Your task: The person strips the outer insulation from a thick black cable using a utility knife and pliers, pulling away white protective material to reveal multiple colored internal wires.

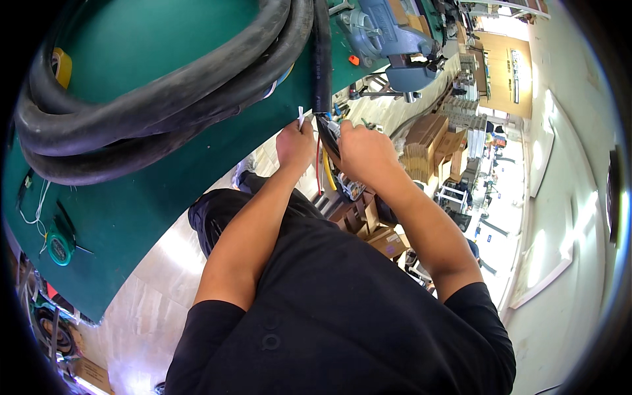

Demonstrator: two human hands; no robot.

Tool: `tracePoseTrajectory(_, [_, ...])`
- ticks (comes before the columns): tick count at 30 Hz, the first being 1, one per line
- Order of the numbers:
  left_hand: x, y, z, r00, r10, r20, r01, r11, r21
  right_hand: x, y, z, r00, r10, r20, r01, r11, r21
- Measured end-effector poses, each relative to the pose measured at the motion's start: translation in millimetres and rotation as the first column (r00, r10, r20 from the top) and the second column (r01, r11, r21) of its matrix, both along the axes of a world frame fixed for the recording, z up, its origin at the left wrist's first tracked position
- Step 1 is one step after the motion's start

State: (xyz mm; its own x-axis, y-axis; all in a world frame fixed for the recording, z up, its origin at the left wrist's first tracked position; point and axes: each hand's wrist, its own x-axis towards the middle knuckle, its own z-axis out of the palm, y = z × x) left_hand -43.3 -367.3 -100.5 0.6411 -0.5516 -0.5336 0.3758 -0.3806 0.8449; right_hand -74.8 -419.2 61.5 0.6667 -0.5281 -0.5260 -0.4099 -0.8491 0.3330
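A thick black cable [321, 66] runs down over the green table's edge, and its cut end lies between my hands. My left hand [295, 146] is closed, pinching a narrow white strip [301, 115] just left of that end. My right hand [367, 153] is closed around a dark piece [327, 135] beside the cable end; whether this is peeled sheath or a tool, I cannot tell. Below the end hang a red wire [319, 168] and a yellow wire [328, 170]. Fingers hide much of the cable end.
Loops of the thick black cable [164, 99] cover much of the green table [171, 178]. A blue-grey bench vise [388, 33] stands at the far right. Yellow tape [61, 68] and a green tape measure [60, 247] lie at the left. Cardboard boxes [421, 148] stand on the right.
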Motion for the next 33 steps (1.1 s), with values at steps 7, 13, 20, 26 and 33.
tracePoseTrajectory(7, [-1.2, 0.2, -5.1, 1.0, -0.015, 0.024, 0.015, 1.0, -0.008, 14.2, -1.7, 2.6, 0.994, 0.077, -0.082, -0.075, 0.997, 0.027])
tracePoseTrajectory(13, [-3.0, -0.7, -8.8, 0.999, -0.015, -0.029, 0.014, 0.999, -0.036, 28.9, 3.0, 7.8, 0.987, 0.053, -0.15, -0.045, 0.998, 0.052])
tracePoseTrajectory(20, [-11.2, -7.9, -20.8, 1.0, 0.018, -0.006, -0.018, 0.998, -0.061, 41.3, 3.0, 6.3, 0.932, 0.264, -0.247, -0.243, 0.964, 0.111])
tracePoseTrajectory(26, [-11.1, -5.3, -19.3, 0.994, 0.032, -0.105, -0.042, 0.995, -0.093, 64.3, 9.3, 0.0, 0.875, 0.223, -0.429, -0.202, 0.975, 0.093])
tracePoseTrajectory(33, [-15.4, -4.6, -25.1, 0.99, 0.068, -0.12, -0.087, 0.983, -0.162, 86.1, 22.6, -13.5, 0.754, 0.282, -0.594, -0.324, 0.945, 0.038])
